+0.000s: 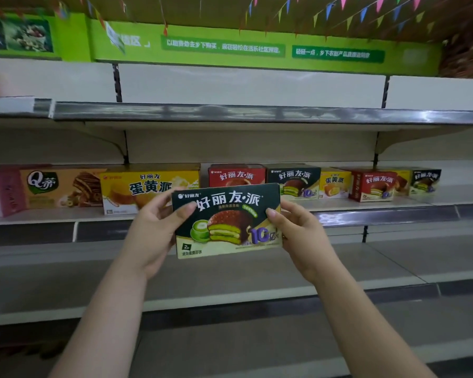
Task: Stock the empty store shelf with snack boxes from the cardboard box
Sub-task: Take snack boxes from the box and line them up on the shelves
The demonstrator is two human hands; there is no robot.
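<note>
The shelf [366, 204] carries a row of snack boxes along its back. Above it runs an upper shelf [257, 113], topped by a green banner [230, 47] with blurred white writing. On the shelf, left to right: a tan box [60, 188] marked "Q", a yellow box [137, 190] reading "蛋黄派", a red box [236, 175] reading "好丽友·派", a dark box [295, 182], then smaller yellow, red and dark boxes. In front of the shelf, covering part of the yellow and red boxes, a dark green box [227, 221] is held upright, face toward the camera. The left hand [153, 227] grips its left edge, thumb on the front. The right hand [298, 230] grips its right edge likewise. Its label reads "好丽友·派" and "10".
</note>
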